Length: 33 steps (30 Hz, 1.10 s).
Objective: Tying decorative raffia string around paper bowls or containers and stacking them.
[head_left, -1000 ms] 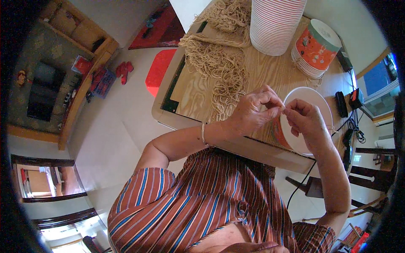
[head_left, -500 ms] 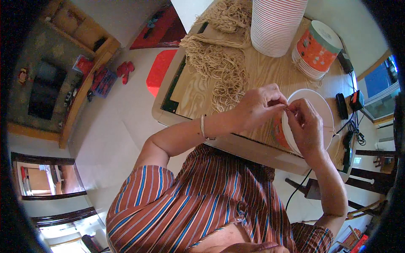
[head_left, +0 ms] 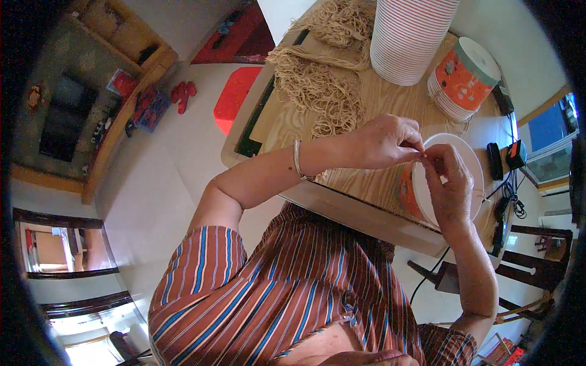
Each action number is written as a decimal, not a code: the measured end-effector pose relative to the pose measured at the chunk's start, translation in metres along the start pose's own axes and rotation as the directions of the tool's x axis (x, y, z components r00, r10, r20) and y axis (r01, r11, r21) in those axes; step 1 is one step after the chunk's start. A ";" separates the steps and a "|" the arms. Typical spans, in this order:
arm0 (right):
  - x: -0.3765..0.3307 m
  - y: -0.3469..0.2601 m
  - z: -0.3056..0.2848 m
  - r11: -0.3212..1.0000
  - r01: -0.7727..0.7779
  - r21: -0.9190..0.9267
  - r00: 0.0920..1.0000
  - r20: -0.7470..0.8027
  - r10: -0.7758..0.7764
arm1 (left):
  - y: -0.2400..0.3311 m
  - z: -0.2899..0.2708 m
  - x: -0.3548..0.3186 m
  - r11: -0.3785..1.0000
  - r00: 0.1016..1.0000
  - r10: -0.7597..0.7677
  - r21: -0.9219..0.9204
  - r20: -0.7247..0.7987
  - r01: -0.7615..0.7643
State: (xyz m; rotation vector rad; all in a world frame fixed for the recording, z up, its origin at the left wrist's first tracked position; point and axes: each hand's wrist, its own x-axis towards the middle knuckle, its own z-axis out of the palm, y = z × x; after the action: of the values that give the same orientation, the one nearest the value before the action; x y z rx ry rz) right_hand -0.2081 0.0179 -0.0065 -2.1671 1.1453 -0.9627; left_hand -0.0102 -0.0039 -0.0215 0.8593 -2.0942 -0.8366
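Orange bucket [head_left: 423, 192] is looking unfinished from here: left hand [head_left: 383, 143], right hand [head_left: 452, 183] pinching something (can't tell what), cord [head_left: 320, 91] waiting.

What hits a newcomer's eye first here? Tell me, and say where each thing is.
First, the tall stack of white buckets toward the far side of the table, with tangled beige string heaped to its left. Nearer, the left hand and right hand meet at the fingers by an open orange bucket. A bright red stool stands beyond the table's left edge.
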 end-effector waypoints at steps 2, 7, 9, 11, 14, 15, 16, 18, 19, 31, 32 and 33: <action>0.000 0.000 -0.001 1.000 -0.029 -0.005 1.000 0.001 0.029 | 0.000 0.001 -0.001 0.999 1.000 -0.028 -0.023 0.007 0.028; 0.001 -0.001 -0.003 0.999 -0.041 0.013 0.999 0.028 0.041 | 0.002 0.003 -0.003 0.995 0.999 -0.047 -0.083 0.004 0.048; 0.001 0.000 -0.003 0.999 -0.042 0.005 0.998 0.036 0.042 | 0.003 0.004 -0.003 0.995 0.998 -0.063 -0.079 0.009 0.063; 0.001 0.000 -0.004 0.999 -0.041 -0.003 0.998 0.043 0.041 | 0.000 0.006 -0.003 0.994 0.998 -0.055 -0.094 0.001 0.055; 0.001 0.002 -0.004 0.998 -0.056 -0.017 0.997 0.050 0.057 | 0.002 0.005 -0.004 0.991 0.997 -0.073 -0.114 0.016 0.075; 0.001 0.007 -0.004 0.994 -0.110 0.019 0.992 0.069 0.108 | 0.003 0.004 -0.004 0.988 0.995 -0.091 -0.119 0.039 0.095; 0.001 0.010 -0.003 0.985 -0.163 0.054 0.983 0.090 0.158 | 0.004 0.004 -0.003 0.988 0.995 -0.091 -0.119 0.040 0.095; 0.006 0.004 -0.008 0.943 -0.302 0.139 0.946 0.164 0.279 | 0.005 0.004 -0.004 0.989 0.996 -0.074 -0.126 0.049 0.079; 0.009 0.001 -0.010 0.874 -0.438 0.212 0.889 0.248 0.385 | 0.004 0.005 -0.004 0.989 0.996 -0.075 -0.126 0.048 0.081; 0.013 0.019 -0.023 0.428 -0.727 0.537 0.686 0.582 0.437 | 0.009 0.010 -0.007 0.986 0.992 -0.119 -0.119 -0.038 0.113; 0.013 0.021 -0.022 0.427 -0.728 0.536 0.685 0.585 0.434 | 0.009 0.010 -0.008 0.991 0.994 -0.100 -0.097 -0.042 0.096; 0.012 0.022 -0.023 0.409 -0.732 0.545 0.681 0.593 0.429 | 0.009 0.010 -0.008 0.994 0.996 -0.075 -0.078 -0.043 0.072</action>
State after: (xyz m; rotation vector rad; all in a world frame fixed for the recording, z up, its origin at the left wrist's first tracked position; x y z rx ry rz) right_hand -0.2320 -0.0061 -0.0030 -1.0198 0.9550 -0.5008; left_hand -0.0170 0.0101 -0.0225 0.9106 -1.9885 -0.9213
